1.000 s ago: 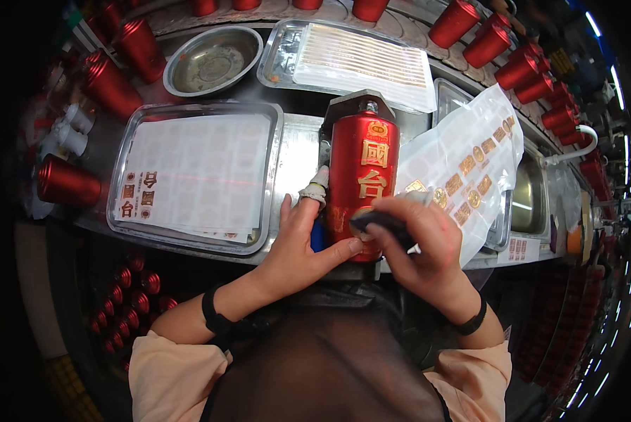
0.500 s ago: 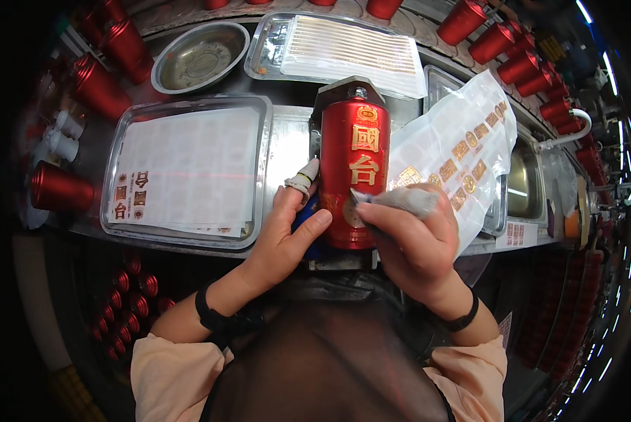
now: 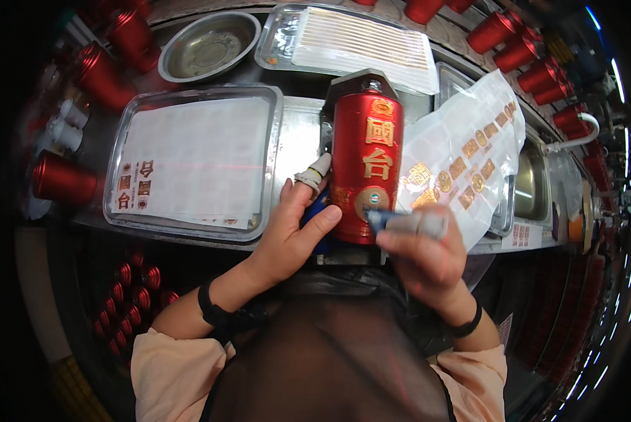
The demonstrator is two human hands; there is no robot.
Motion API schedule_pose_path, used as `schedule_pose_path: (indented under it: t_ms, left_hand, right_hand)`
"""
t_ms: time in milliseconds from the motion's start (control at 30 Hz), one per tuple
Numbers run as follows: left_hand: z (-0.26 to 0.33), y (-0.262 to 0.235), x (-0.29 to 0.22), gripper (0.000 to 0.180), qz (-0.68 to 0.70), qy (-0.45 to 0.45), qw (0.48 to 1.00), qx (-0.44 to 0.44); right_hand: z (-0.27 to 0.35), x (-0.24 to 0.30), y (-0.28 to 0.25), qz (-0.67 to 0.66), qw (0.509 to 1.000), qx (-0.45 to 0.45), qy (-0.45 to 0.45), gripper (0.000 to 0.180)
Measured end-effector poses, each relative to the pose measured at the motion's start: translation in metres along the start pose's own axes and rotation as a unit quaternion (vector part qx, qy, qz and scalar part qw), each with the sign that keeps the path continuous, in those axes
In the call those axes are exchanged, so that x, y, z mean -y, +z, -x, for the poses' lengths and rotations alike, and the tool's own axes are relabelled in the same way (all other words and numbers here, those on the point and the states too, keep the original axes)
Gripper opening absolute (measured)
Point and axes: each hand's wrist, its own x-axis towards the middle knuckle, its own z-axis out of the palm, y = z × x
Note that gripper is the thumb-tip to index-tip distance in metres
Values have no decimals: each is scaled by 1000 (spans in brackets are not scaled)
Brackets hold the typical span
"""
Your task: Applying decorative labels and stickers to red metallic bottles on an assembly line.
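Note:
A red metallic bottle (image 3: 348, 151) with raised gold characters lies in a dark cradle (image 3: 327, 116), its neck pointing away from me. Toward its base is a round pale gold medallion (image 3: 372, 200). My left hand (image 3: 291, 225) rests along the bottle's left side, thumb and index finger stretched apart; a white finger cot (image 3: 308, 177) covers the index fingertip. Something blue (image 3: 318, 209) shows between this hand and the bottle. By the medallion's right edge, my right hand (image 3: 428, 250), also with pale finger covers, pinches a small dark-blue-tipped tool (image 3: 377, 221), blurred by motion.
A metal tray (image 3: 276, 141) of sticker sheets stands left, a steel bowl (image 3: 250, 42) behind it. Another tray (image 3: 273, 35) holds a striped sheet. At right lie a gold-sticker sheet (image 3: 435, 148) and a sink (image 3: 533, 190). Red bottles (image 3: 65, 178) surround the bench.
My right hand has drawn back to the right and slightly toward me, uncovering the medallion. My left hand stays against the bottle. The whole view has shifted slightly.

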Motion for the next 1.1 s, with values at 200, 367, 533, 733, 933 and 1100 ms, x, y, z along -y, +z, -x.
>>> schedule_pose_path:
  t_ms: [200,367,533,733,933,1100]
  left_hand:
    - [2,-1,2,65,-5,0,1000,-10]
    - [0,1,0,62,9,12,1000,-6]
    - [5,-2,1,63,-28,-1,1000,-6]
    - [-1,1,0,72,-5,1,1000,-2]
    - [0,2,-6,78,-59,10,998,5]
    - [-3,4,-7,79,-68,6,998,12]
  right_hand:
    - [-11,23,5,36,999,-12,-31,24]
    - [3,34,31,17,987,75,-138,14]
    - [-3,27,12,60,992,37,-105,20]
    - [8,26,4,-4,998,33,-47,19]
    - [28,29,5,-127,964,-50,227,30]
    - [51,11,5,-331,796,-157,482,26]
